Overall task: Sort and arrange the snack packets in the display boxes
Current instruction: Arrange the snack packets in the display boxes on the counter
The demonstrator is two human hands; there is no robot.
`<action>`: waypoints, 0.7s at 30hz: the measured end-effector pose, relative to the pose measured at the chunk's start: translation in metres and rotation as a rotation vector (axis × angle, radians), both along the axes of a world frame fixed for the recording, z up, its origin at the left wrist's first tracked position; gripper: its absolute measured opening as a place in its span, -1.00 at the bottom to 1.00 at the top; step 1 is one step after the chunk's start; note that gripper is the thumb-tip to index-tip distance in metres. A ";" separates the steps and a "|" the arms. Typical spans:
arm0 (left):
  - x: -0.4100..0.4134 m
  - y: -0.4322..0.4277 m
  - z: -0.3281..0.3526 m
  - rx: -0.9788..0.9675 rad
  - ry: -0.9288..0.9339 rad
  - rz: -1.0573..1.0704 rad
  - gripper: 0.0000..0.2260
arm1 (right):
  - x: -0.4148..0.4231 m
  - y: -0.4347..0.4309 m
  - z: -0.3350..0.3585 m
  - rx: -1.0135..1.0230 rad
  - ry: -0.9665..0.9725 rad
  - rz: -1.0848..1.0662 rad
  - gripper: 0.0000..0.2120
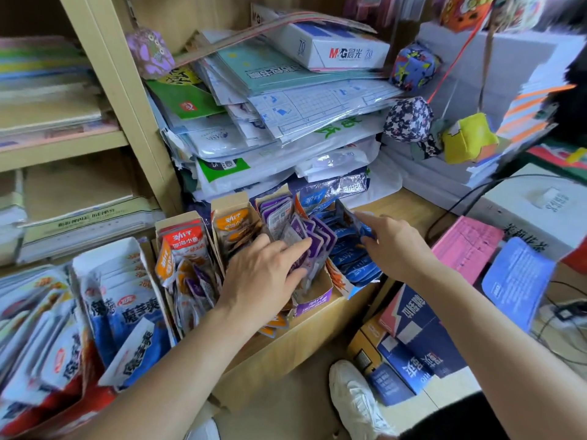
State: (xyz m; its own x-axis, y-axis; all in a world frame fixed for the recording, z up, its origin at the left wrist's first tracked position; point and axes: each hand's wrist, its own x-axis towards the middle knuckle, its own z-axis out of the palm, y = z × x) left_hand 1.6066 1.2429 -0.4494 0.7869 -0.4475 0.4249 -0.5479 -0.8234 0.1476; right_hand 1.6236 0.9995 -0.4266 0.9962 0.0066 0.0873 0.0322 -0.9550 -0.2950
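Left hand (270,274): flat, fingers straight and slightly spread, pressed down on the purple packets (317,239); nothing pinched.
Right hand (394,246): index finger straight, pointing toward the back of the row; thumb and lower fingers curled, pinching the edge of one of the blue packets (352,262).

Purple packets: standing in a tilted row inside the purple box (313,304), leaning back under the left fingertips.
Blue packets: filed in the blue box (352,289), touching the purple box on its right side.

Further left, side by side in the same line: orange box (227,201) with orange packets (236,225), then red box (178,219) with red packets (185,241) at the back. Jumble of orange and purple packets in the front part of the red box, under the left forearm.
All four boxes on a wooden counter (317,341), near its front edge.

Far left: large konjac packets (127,315), blue and white, overlapping in open cartons.
Behind the boxes: sloping stack of plastic-wrapped paper goods (286,128), white paper carton (343,49) on top.
Fabric beanbags (409,119) hanging beside the stack, on its right.
Right of the counter: pink pack (467,246), blue pouch (517,281).
Below, on the floor: blue cartons (422,338), white shoe (355,398).
Left background: beige shelf (63,144) with flat stacks of paper.
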 end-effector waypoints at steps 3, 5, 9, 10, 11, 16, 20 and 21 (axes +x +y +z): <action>0.002 -0.002 0.002 -0.053 -0.031 0.040 -0.61 | -0.001 -0.001 -0.002 0.037 -0.120 0.000 -0.49; 0.004 -0.002 0.001 -0.088 -0.020 0.073 -0.63 | 0.000 0.000 -0.002 0.068 -0.188 0.016 -0.46; 0.006 -0.002 -0.004 -0.083 0.010 0.103 -0.74 | -0.002 0.005 0.000 0.112 -0.237 0.084 -0.42; 0.005 -0.003 -0.004 -0.071 0.003 0.096 -0.77 | -0.003 0.006 0.002 0.111 -0.231 0.098 -0.40; 0.004 -0.004 -0.004 -0.054 0.003 0.088 -0.79 | -0.004 0.007 0.002 0.102 -0.215 0.111 -0.37; 0.003 -0.001 -0.011 0.069 0.048 0.025 -0.75 | -0.005 0.015 -0.001 0.045 -0.109 0.197 -0.12; 0.002 0.001 -0.004 0.013 -0.043 0.022 -0.71 | -0.005 0.020 -0.001 0.073 -0.161 0.202 -0.06; 0.003 0.000 -0.002 -0.003 -0.042 0.001 -0.65 | -0.004 0.020 0.000 0.056 -0.168 0.204 -0.09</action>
